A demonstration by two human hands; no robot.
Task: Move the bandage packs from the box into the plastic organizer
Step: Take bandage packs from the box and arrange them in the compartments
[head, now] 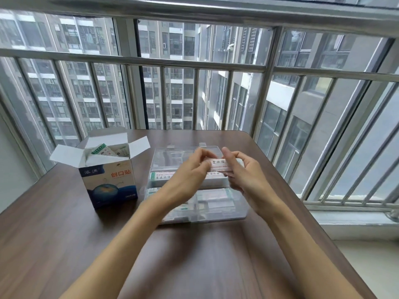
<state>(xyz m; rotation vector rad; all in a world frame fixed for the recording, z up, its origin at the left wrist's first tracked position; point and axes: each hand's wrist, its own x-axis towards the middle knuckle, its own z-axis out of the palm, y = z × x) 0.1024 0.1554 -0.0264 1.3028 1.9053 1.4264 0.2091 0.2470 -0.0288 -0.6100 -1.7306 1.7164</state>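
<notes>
1. Left hand (192, 169): mine, raised over the organizer, fingers curled, pinching the left end of a small stack of bandage packs (218, 165).
2. Right hand (241, 169): mine, opposite the left, thumb up, fingers curled round the right end of the same stack. Both hands are clamped on it.
3. Bandage packs, held: white with pink print, lying level between my hands, above the middle of the organizer, clear of its floor.
4. Plastic organizer (172, 158): clear, lid swung open towards the window, standing on the tabletop (64, 234) just right of the box.
5. Bandage packs, stored (159, 175): white with green edges, lying in rows in the organizer's compartments; more show through the clear plastic nearer me, blurred.
6. Box (110, 180): cardboard, white and blue with red lettering, upright, top flaps open.
7. Bandage packs, in box (103, 150): several sticking up inside the open top.
8. Window bars (196, 98): metal, beyond the tabletop's far edge; apartment blocks outside.
</notes>
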